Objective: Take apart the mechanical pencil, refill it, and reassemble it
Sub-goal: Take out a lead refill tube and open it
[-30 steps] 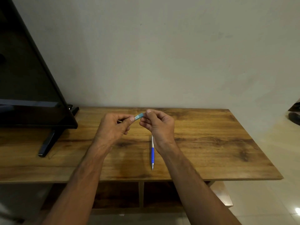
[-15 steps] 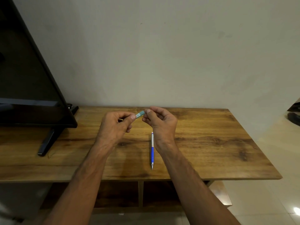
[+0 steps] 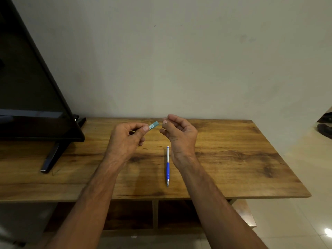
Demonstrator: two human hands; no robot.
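Observation:
A white mechanical pencil (image 3: 168, 166) with a blue grip lies on the wooden table (image 3: 233, 159), its tip toward me. My left hand (image 3: 125, 139) pinches a small teal lead case (image 3: 154, 125) between thumb and forefinger, above the table's far middle. My right hand (image 3: 179, 133) hovers just right of the case, a small gap between them, its thumb and forefinger pinched together. Whether those fingers hold a lead or a cap is too small to see. The pencil lies just left of my right wrist.
A black TV (image 3: 30, 90) on a stand (image 3: 53, 155) fills the table's left end. A wall rises right behind the table. Tiled floor (image 3: 296, 203) lies to the right, with dark shoes (image 3: 325, 129) at the far right edge. Open shelves sit below the tabletop.
My right hand has drawn away from the end of the lead case to the right and lifted a little. The left hand and case stayed put, and the pencil has not moved.

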